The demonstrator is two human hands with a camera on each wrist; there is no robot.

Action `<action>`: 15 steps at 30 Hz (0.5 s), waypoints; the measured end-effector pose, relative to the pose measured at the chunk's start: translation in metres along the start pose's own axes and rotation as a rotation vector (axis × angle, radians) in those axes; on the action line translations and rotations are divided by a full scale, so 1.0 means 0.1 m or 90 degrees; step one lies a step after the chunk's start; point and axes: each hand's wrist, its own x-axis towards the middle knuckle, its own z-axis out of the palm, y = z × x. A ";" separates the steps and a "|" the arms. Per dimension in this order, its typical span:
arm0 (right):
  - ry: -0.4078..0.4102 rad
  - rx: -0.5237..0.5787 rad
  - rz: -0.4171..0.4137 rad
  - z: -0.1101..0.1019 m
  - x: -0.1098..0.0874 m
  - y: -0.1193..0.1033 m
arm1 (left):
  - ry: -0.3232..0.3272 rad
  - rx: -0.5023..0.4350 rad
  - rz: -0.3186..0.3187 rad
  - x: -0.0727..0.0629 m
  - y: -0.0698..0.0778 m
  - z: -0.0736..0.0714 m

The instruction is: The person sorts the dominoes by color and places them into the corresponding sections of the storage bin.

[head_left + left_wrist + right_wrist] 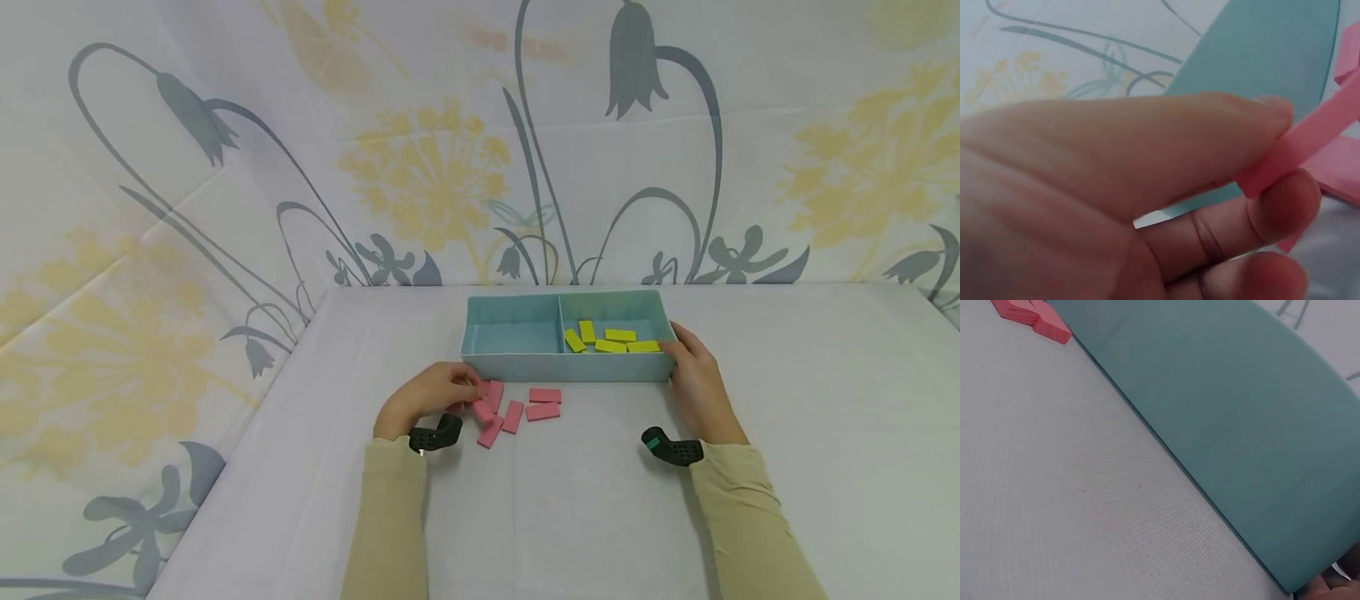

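My left hand point(429, 396) pinches a flat pink block point(1310, 144) between thumb and fingertip, tilted over other pink blocks point(513, 417) on the table. Those lie loosely in front of a light blue box point(562, 368) with a divider. Its left compartment holds nothing, and several yellow blocks point(620, 335) lie in the right one. At the box's right end, my right hand point(701, 392) grips the wall, with the thumb at the rim. Only a bit of that hand's fingers point(1332, 590) shows in the right wrist view, by the box's corner.
A white cloth covers the table point(585, 500). Behind it and to the left hangs a flowered curtain point(442, 167). Two pink blocks point(543, 404) lie a little apart, to the right of the others.
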 end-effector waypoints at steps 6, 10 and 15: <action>0.002 -0.010 -0.003 0.01 0.01 0.00 | 0.006 -0.049 0.032 -0.01 0.03 -0.02; 0.004 -0.014 0.001 0.01 0.01 0.00 | 0.008 -0.068 0.039 -0.07 0.10 -0.03; 0.009 -0.002 0.004 0.00 0.00 0.01 | -0.005 -0.085 0.045 -0.22 0.30 -0.06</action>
